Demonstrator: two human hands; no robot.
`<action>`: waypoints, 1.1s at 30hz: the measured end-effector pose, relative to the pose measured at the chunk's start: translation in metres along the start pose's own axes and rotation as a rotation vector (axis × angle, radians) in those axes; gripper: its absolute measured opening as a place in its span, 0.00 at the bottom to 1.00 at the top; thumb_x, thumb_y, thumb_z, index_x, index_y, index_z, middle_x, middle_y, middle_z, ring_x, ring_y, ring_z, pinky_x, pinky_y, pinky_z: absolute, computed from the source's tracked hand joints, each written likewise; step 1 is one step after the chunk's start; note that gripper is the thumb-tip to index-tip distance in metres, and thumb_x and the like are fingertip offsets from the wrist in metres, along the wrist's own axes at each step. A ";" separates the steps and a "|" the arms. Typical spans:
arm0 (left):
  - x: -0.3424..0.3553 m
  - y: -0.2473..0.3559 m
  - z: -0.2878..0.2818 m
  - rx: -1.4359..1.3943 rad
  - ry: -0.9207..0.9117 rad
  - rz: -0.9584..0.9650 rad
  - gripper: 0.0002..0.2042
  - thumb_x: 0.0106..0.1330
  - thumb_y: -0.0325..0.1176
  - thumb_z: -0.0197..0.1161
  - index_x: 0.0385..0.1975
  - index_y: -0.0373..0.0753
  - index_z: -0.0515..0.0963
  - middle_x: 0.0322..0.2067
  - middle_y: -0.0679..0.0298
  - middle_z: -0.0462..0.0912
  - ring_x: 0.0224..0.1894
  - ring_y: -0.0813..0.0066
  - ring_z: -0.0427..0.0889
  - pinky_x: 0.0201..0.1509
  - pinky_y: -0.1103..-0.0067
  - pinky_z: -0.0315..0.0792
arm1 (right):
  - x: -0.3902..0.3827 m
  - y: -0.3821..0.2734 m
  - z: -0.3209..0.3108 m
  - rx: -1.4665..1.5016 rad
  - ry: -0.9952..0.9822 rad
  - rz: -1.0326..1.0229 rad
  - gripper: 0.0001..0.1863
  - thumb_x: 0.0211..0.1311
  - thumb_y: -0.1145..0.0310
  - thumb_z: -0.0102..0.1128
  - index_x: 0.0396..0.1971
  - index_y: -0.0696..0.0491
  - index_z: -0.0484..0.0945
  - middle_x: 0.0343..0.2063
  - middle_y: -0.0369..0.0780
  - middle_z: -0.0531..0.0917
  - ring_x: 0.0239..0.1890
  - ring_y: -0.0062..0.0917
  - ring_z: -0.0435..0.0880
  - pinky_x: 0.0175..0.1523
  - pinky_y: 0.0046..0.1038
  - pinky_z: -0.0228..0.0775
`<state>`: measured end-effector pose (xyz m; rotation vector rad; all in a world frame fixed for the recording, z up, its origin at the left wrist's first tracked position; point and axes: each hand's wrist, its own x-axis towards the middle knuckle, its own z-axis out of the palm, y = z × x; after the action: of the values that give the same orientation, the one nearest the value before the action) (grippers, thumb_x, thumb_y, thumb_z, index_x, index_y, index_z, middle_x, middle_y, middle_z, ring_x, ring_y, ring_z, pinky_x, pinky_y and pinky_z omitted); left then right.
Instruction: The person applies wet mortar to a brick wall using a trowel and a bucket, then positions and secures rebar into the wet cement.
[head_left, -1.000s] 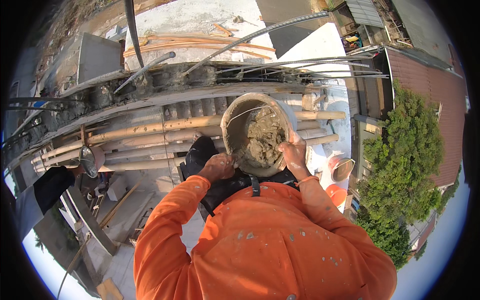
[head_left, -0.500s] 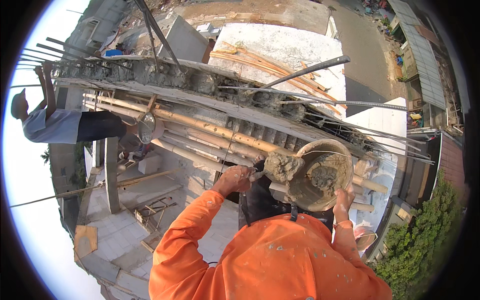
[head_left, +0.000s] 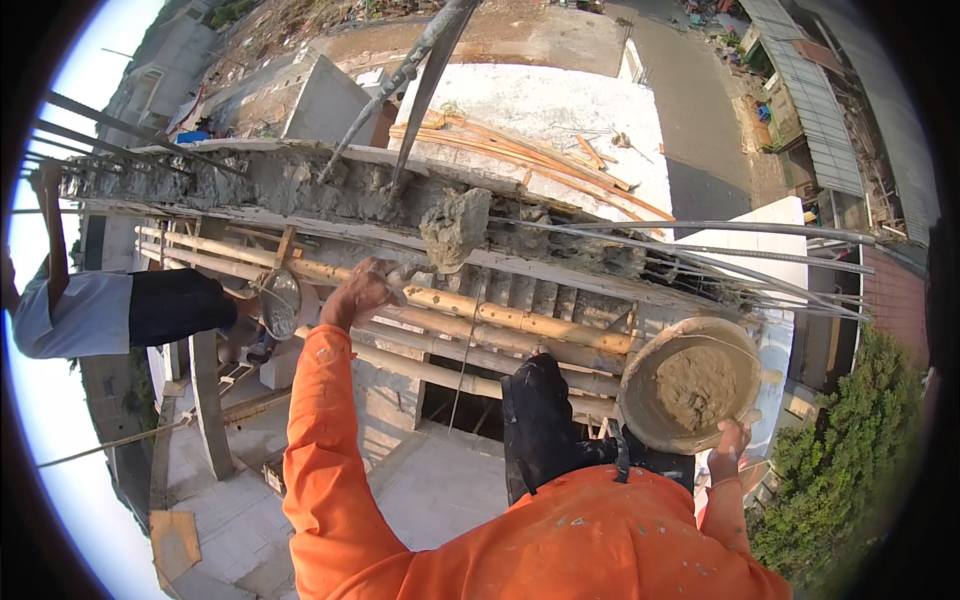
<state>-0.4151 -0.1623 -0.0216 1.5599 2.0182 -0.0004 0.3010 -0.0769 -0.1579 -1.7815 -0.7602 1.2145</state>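
Note:
My left hand [head_left: 360, 292] is closed round the handle of a trowel [head_left: 404, 274], whose blade is hidden under a thick lump of wet mortar [head_left: 455, 230]. That lump is over the near edge of a long concrete-filled beam form [head_left: 300, 175]; whether it touches the form I cannot tell. Over at the right, my right hand [head_left: 730, 445] grips the near rim of a mortar-stained bucket [head_left: 640, 405]. Grey-brown mortar [head_left: 697, 385] lies inside the tilted bucket.
Steel rebars [head_left: 800, 250] jut out at the right, and two dark bars [head_left: 420, 90] rise from the beam. Bamboo poles [head_left: 520, 318] run below it. A co-worker [head_left: 90, 310] stands at the left near another bucket [head_left: 281, 300]. Timber strips [head_left: 540, 160] lie on a white slab beyond.
My left hand has carried the loaded trowel from beside the bucket up and left to the beam. The bucket in my right hand has shifted right and slightly down in view.

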 end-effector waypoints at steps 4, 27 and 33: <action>0.030 -0.075 0.010 -1.195 -0.153 -0.213 0.19 0.37 0.24 0.59 0.34 0.30 0.73 0.25 0.59 0.73 0.28 0.75 0.75 0.31 0.80 0.69 | -0.004 0.030 -0.012 0.073 0.015 -0.063 0.04 0.44 0.77 0.52 0.24 0.56 0.73 0.19 0.34 0.75 0.23 0.19 0.72 0.31 0.19 0.64; 0.014 0.082 0.011 0.075 0.295 -0.356 0.13 0.54 0.34 0.49 0.31 0.32 0.74 0.27 0.46 0.79 0.34 0.48 0.78 0.41 0.63 0.71 | -0.035 -0.013 0.042 0.042 -0.187 0.161 0.23 0.38 0.76 0.51 0.42 0.58 0.68 0.25 0.33 0.72 0.26 0.18 0.70 0.31 0.18 0.62; 0.017 0.059 0.006 0.046 0.368 -0.624 0.13 0.51 0.32 0.47 0.31 0.32 0.75 0.33 0.44 0.78 0.40 0.48 0.76 0.45 0.64 0.69 | -0.030 -0.017 0.038 0.149 -0.145 0.094 0.28 0.36 0.78 0.49 0.46 0.57 0.68 0.34 0.35 0.73 0.32 0.23 0.71 0.38 0.21 0.65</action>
<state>-0.3628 -0.1306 -0.0147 0.9412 2.7384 -0.0018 0.2541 -0.0824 -0.1375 -1.6365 -0.6549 1.4370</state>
